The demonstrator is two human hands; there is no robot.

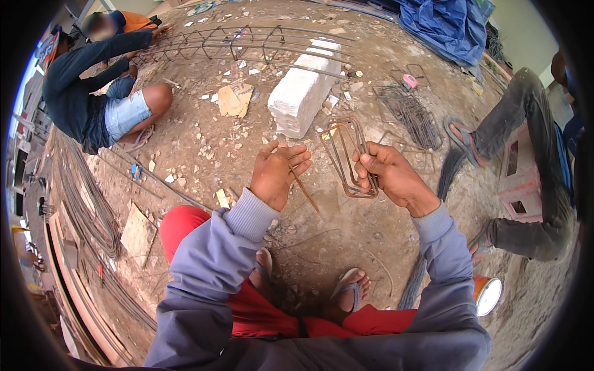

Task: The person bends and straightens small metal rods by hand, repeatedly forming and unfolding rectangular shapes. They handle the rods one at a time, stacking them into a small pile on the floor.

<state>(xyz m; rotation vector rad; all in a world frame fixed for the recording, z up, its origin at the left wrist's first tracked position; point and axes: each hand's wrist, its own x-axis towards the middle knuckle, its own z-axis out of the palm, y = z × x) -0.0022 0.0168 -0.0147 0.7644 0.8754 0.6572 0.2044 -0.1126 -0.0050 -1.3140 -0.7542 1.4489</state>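
- Now we hold a small bunch of rusty bent wire frames [348,162] in our right hand [388,174], and the fingers are shut tight on the bunch.
- Our left hand [276,175] is just left of the frames, apart from the right hand, and it pinches a thin rusty rod [304,190] that points down to the dirt.
- We think the job with these frames is only part done: some frames are already bent and in our grip, and the rod is not yet joined to them.
- Far behind the frames lies a long cage of steel bars [247,44], and it looks half built, so more work seems left there.
- A white block [303,91] sits just behind the frames, on the dirt ground [204,148].
- More wire frames [409,114] lie in a heap to the right of our bunch.
- One person in a dark top [80,86] crouches far left of the frames, by the cage.
- Another person's leg in grey trousers [520,123] is to the right of the frames.
- We are outside on bare dirt with small stones and scraps; a blue sheet [445,25] lies far behind the frames, to the right.
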